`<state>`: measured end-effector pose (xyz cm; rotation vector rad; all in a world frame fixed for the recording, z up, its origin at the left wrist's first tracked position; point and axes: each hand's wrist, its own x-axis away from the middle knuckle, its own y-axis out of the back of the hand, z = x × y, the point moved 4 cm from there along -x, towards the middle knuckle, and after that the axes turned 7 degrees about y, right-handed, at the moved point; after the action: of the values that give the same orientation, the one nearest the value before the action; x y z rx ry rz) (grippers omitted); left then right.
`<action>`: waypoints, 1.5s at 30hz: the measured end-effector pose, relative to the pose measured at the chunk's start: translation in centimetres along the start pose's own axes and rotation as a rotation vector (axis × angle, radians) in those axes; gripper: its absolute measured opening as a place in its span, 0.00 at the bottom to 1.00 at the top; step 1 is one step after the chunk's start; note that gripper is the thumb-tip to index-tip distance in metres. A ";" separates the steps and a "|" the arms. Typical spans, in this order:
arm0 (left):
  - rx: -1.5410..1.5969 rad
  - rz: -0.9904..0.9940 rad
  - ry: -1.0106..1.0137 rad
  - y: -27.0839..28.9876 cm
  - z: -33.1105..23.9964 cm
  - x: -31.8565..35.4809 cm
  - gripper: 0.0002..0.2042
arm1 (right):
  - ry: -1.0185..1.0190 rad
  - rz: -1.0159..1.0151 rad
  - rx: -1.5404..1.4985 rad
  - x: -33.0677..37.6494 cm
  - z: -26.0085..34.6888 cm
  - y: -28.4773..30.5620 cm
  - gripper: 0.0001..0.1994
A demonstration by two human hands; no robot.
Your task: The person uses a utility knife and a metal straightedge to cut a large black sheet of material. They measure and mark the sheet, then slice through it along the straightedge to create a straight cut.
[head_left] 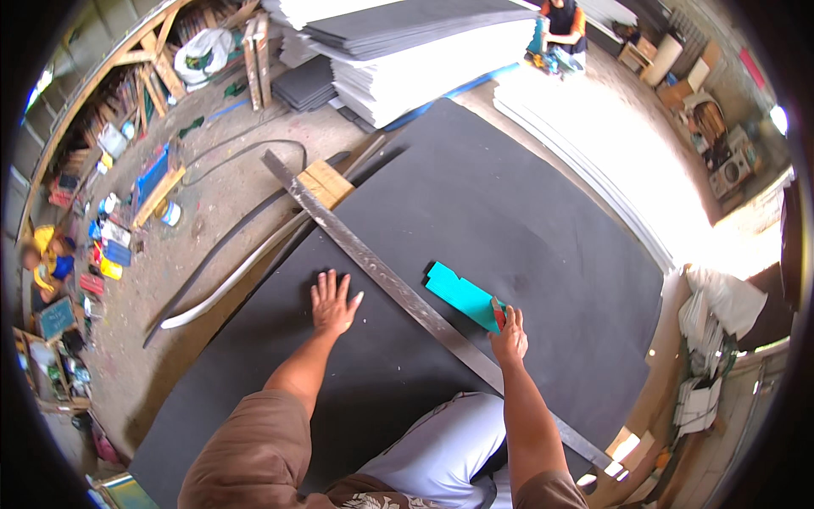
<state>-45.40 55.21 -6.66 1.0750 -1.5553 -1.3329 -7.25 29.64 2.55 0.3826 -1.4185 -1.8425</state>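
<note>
1. A big black sheet (509, 220) lies flat on the floor and fills the middle of the frame. A long metal ruler (398, 288) lies across it on a slant, from the upper left down to the lower right.
2. The left hand (332, 304) is in the middle of the frame, just left of the ruler. It lies flat on the black sheet with the fingers spread wide. It holds nothing. It only presses down.
3. The right hand (509, 335) is just right of the ruler, a bit lower in the frame. Its fingers are closed around a small tool with a red bit (498, 316) showing. I cannot tell what kind of tool it is.
4. A teal piece with notches (462, 297) lies on the sheet, touching the right hand and just beside the ruler.
5. To do this step well, I think the ruler must not slide. The flat hand should press hard so the sheet stays smooth. The tool should stay tight against the ruler's edge and go slow and straight.
6. Both arms come up from the bottom of the frame. The left arm is stretched out long. The right arm is nearly straight, with the wrist close to the ruler.
7. A block of wood (326, 182) sits by the ruler's far end in the upper middle. Tall stacks of white and grey sheets (407, 59) are at the top of the frame.
</note>
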 end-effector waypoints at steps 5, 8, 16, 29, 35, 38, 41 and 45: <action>0.034 0.220 -0.045 0.2 4.6 1.5 0.35 | -0.050 -0.075 0.031 -4.2 7.5 -1.4 0.29; 0.064 0.273 -0.036 0.1 4.2 1.2 0.35 | -0.064 0.038 0.131 -5.8 9.3 -4.3 0.30; 0.168 0.192 -0.072 0.0 5.7 0.7 0.32 | 0.065 0.169 0.211 -8.4 15.2 -4.4 0.44; 0.342 -0.003 -0.090 -0.5 6.3 1.2 0.29 | 0.664 0.431 0.677 -16.9 23.2 -4.3 0.47; 0.450 -0.378 -0.099 8.7 3.3 -13.9 0.12 | 0.923 0.525 0.731 -24.5 32.3 -5.8 0.43; 0.452 -0.286 -0.107 8.8 0.9 -26.5 0.13 | 0.982 0.571 0.690 -27.6 35.1 -7.0 0.43; 0.271 -0.189 -0.168 5.3 0.2 -34.9 0.15 | 1.023 0.586 0.675 -29.8 36.5 -8.4 0.42; 0.130 -0.052 -0.164 0.6 -0.2 -37.8 0.17 | 1.064 0.649 0.579 -31.9 36.7 -8.6 0.40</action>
<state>-33.44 91.03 -7.80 1.1156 -1.7656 -1.4000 -13.01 78.58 0.37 0.8896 -1.0513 -0.4847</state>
